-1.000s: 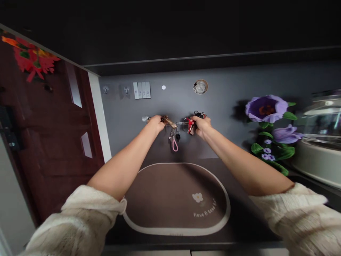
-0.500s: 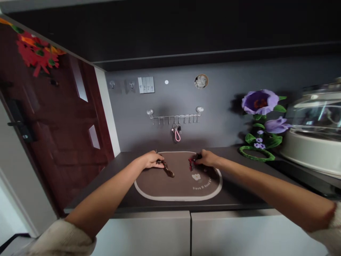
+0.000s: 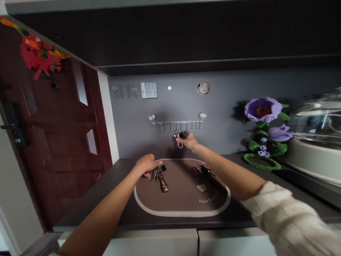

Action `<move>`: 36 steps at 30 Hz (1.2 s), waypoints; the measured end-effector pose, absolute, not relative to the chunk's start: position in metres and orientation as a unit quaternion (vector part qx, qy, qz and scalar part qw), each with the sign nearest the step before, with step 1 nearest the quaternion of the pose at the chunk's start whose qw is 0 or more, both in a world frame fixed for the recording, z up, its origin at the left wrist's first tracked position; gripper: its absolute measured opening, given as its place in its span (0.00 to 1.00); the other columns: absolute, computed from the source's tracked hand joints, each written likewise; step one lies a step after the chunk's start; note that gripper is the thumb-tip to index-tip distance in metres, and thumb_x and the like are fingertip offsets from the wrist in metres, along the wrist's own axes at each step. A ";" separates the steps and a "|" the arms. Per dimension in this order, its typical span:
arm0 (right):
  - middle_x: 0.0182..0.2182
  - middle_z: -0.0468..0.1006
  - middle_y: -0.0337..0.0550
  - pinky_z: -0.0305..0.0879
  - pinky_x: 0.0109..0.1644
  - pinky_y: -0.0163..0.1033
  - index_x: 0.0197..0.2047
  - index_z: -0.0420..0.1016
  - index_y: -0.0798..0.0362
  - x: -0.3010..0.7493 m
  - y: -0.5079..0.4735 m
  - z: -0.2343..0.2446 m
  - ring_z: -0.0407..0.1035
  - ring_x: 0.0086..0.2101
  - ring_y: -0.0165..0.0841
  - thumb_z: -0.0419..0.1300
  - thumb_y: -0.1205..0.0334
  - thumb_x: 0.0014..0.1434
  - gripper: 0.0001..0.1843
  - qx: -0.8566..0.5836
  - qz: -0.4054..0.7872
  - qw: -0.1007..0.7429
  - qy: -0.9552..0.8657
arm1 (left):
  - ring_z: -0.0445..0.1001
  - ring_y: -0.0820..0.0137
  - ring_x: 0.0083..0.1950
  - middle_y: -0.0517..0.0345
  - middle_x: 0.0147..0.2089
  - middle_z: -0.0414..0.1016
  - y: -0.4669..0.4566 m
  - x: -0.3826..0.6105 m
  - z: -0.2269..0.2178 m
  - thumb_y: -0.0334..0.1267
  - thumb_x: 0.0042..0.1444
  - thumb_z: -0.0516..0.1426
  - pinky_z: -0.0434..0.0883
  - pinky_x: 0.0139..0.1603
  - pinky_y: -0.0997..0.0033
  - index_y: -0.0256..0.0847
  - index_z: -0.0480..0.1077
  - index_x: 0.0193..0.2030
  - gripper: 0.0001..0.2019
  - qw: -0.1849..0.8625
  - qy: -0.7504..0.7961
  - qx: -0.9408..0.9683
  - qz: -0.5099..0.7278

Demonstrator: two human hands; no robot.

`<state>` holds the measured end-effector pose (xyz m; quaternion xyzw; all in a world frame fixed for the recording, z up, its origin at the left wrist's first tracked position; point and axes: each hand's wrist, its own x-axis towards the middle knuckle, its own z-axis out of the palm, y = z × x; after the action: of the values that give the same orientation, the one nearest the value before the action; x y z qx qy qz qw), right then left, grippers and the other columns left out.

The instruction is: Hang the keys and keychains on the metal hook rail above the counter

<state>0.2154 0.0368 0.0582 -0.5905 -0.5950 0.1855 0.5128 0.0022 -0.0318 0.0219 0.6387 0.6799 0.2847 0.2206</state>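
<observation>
My left hand point(image 3: 146, 164) rests curled at the left edge of the brown oval mat point(image 3: 181, 206), its fingers on the ring of a key bunch with a brown strap point(image 3: 160, 177) lying on the mat. A second key bunch with red tags point(image 3: 203, 170) lies loose on the mat's right side. My right hand point(image 3: 189, 141) reaches up to the wall, fingers closed on the key bunch with a pink loop point(image 3: 179, 139) that hangs from the chrome hook rail point(image 3: 177, 122).
A dark counter point(image 3: 119, 213) runs under the mat, with white cabinet fronts below. Purple artificial flowers point(image 3: 263, 124) and a lidded pot point(image 3: 317, 142) stand at the right. A dark red door point(image 3: 53, 135) is at the left, and light switches point(image 3: 149, 90) are above the rail.
Both hands took key bunches off the rail and set them on the mat. My right hand let go of the red bunch and rose to the pink-loop keys on the rail.
</observation>
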 end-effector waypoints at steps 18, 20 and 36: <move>0.15 0.66 0.38 0.65 0.18 0.34 0.24 0.64 0.58 0.188 0.033 0.094 0.63 0.15 0.25 0.57 0.63 0.48 0.07 -0.525 0.295 0.604 -0.523 | 0.71 0.64 0.39 0.48 0.36 0.73 -0.016 -0.007 0.000 0.47 0.54 0.43 0.64 0.35 0.69 0.39 0.70 0.36 0.19 -0.075 0.640 0.740 0.193; 0.14 0.65 0.36 0.66 0.18 0.33 0.25 0.64 0.59 0.187 0.033 0.113 0.62 0.14 0.24 0.56 0.65 0.49 0.06 -0.506 0.302 0.618 -0.520 | 0.71 0.63 0.39 0.48 0.36 0.73 -0.016 -0.007 -0.002 0.47 0.53 0.43 0.64 0.35 0.69 0.39 0.70 0.36 0.19 -0.074 0.635 0.744 0.196; 0.14 0.69 0.48 0.62 0.22 0.36 0.21 0.68 0.58 0.179 -0.022 0.019 0.67 0.19 0.35 0.57 0.54 0.46 0.14 -0.647 0.238 0.201 -0.696 | 0.70 0.67 0.37 0.50 0.35 0.73 -0.013 -0.016 -0.001 0.46 0.50 0.48 0.61 0.35 0.72 0.39 0.71 0.33 0.15 0.023 0.610 0.737 0.292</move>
<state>0.1792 -0.0215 0.0188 -0.6470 -0.6959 0.2380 0.2012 -0.0162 -0.0125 -0.0012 0.7367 0.6096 0.2918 0.0226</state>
